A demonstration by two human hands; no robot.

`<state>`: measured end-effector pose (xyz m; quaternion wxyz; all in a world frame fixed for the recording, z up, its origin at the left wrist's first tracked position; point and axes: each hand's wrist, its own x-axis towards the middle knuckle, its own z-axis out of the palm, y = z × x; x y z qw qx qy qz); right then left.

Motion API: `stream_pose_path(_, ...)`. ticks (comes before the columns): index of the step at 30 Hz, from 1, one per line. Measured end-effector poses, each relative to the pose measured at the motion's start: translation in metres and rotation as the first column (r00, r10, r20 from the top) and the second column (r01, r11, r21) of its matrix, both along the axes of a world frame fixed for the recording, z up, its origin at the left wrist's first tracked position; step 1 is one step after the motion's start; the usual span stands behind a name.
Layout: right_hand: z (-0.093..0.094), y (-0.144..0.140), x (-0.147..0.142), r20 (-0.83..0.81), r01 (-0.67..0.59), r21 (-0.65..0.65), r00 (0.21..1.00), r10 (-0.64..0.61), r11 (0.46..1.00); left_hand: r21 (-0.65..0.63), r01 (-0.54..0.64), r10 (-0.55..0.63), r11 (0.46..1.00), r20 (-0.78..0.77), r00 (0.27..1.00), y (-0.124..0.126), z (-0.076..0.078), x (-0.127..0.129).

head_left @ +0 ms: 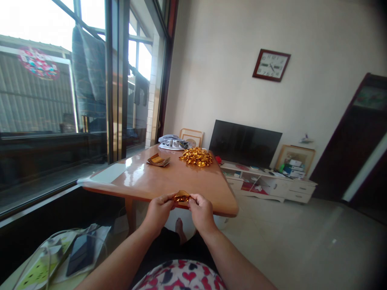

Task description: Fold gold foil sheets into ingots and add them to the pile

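Note:
A small folded piece of gold foil paper (182,196) is stretched between my two hands at the table's near edge. My left hand (160,211) pinches its left end, and my right hand (200,209) pinches the right end. The foil looks creased and shiny, with a raised peak at the top. Farther back on the brown table (145,183) lies a stack of flat gold paper sheets (158,160). To the right of that stack is a heap of folded gold foil pieces (197,156).
A folded cloth bundle (173,142) sits at the table's far end. On the left, a phone (81,254) and a power strip (38,272) lie on a low surface. Beyond the table stand a television (244,143) and a white cabinet (273,187). A window runs along the left.

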<state>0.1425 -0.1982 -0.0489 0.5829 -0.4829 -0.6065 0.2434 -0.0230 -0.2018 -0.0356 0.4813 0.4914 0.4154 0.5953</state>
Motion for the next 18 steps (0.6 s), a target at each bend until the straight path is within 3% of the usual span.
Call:
stream_pose_path(8, -0.002, 0.002, 0.0, -0.023, 0.012, 0.0, 1.0, -0.012, 1.0, 0.055, 0.001, 0.005, 0.999, -0.109, 0.994, -0.001, -0.002, 0.0)
stream_pose_path(14, -0.005, 0.004, -0.002, -0.042, 0.025, -0.003, 0.999, -0.026, 1.0, 0.144, -0.125, 0.151, 0.982, -0.18, 0.972, 0.007, -0.017, -0.001)
stream_pose_path(18, -0.006, 0.004, -0.002, -0.047, 0.038, -0.011, 0.998, -0.039, 0.999, 0.159, -0.144, 0.178, 0.977, -0.223, 0.958, 0.008, -0.019, -0.002)
